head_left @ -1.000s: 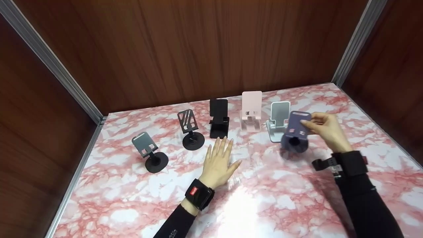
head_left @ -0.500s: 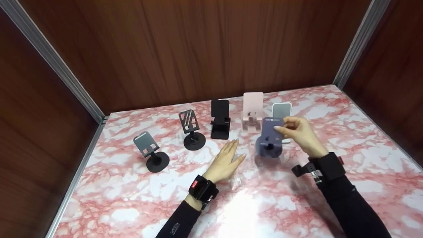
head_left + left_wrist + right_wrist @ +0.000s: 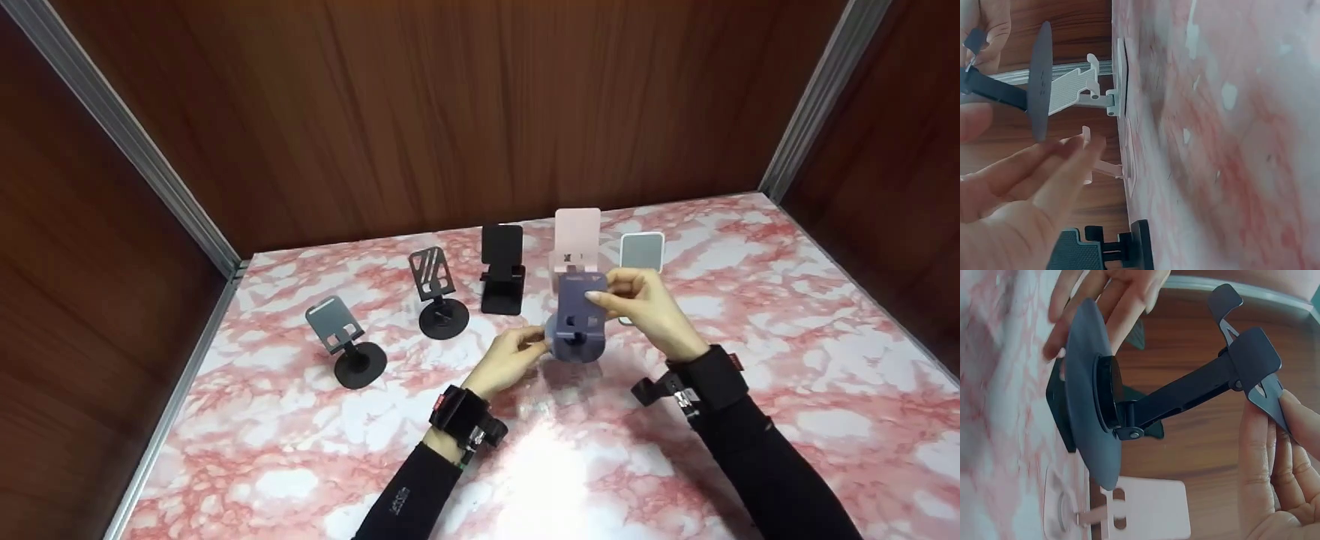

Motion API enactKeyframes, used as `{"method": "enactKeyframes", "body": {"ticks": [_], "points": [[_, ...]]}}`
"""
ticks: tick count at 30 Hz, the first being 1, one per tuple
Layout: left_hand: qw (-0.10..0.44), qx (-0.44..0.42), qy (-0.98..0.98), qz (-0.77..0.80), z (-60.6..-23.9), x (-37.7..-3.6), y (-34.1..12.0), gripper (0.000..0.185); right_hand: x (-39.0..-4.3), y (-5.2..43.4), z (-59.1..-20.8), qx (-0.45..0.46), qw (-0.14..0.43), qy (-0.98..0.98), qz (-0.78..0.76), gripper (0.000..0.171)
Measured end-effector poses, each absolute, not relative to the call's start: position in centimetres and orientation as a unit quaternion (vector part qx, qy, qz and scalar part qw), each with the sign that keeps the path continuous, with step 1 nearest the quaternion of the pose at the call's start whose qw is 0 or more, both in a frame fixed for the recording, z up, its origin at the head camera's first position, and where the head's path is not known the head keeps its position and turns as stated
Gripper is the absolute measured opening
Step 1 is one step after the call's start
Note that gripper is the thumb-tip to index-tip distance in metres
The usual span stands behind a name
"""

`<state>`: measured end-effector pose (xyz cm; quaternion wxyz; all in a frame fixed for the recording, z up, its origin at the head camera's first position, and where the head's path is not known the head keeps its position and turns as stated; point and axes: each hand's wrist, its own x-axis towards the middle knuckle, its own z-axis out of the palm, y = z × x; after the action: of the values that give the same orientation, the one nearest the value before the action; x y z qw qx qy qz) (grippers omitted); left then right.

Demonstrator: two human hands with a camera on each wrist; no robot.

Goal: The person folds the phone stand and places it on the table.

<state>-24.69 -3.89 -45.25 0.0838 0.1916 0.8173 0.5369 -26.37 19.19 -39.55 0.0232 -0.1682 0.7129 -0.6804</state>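
Note:
My right hand (image 3: 656, 311) pinches the top plate of a purple phone stand (image 3: 581, 304) between thumb and fingers. The stand is held off the table; its round base (image 3: 1092, 394) is tilted in the right wrist view. At the base's left edge is my left hand (image 3: 506, 364). In the right wrist view its fingers lie on both sides of the rim, fairly straight, and whether they touch it I cannot tell. Behind the held stand are a pink phone stand (image 3: 577, 232) and a white-framed grey phone stand (image 3: 642, 251), both partly hidden.
A black phone stand (image 3: 502, 266) stands left of the pink one. Further left are a black slotted stand (image 3: 432, 274) and a grey stand (image 3: 334, 324), both on round bases. Wooden panels (image 3: 420, 112) enclose the marbled table (image 3: 285, 450).
My right hand has carried the purple stand leftward, from beside the white-framed stand to before the pink one. My left hand has come up to its base, with fingers drawn in more.

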Motion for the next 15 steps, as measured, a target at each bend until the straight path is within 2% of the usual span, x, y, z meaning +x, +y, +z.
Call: {"method": "enactKeyframes", "body": {"ticks": [6, 9, 12, 15], "points": [[0.100, 0.157, 0.761, 0.621, -45.5, -25.3, -4.0, 0.031, -26.5, 18.0, -39.5, -0.183, 0.016, 0.710, -0.680, 0.014], [0.105, 0.125, 0.722, 0.673, -45.5, -25.5, -4.0, 0.030, -26.5, 17.6, -39.5, -0.189, 0.010, 0.707, -0.682, 0.011], [0.100, 0.104, 0.696, 0.704, -45.3, -25.6, -4.1, 0.028, -26.5, 17.3, -39.6, -0.189, 0.002, 0.703, -0.686, 0.008], [0.084, 0.107, 0.693, 0.708, -45.1, -25.6, -4.4, 0.024, -26.5, 17.1, -39.7, -0.188, -0.004, 0.700, -0.689, 0.011]]}}
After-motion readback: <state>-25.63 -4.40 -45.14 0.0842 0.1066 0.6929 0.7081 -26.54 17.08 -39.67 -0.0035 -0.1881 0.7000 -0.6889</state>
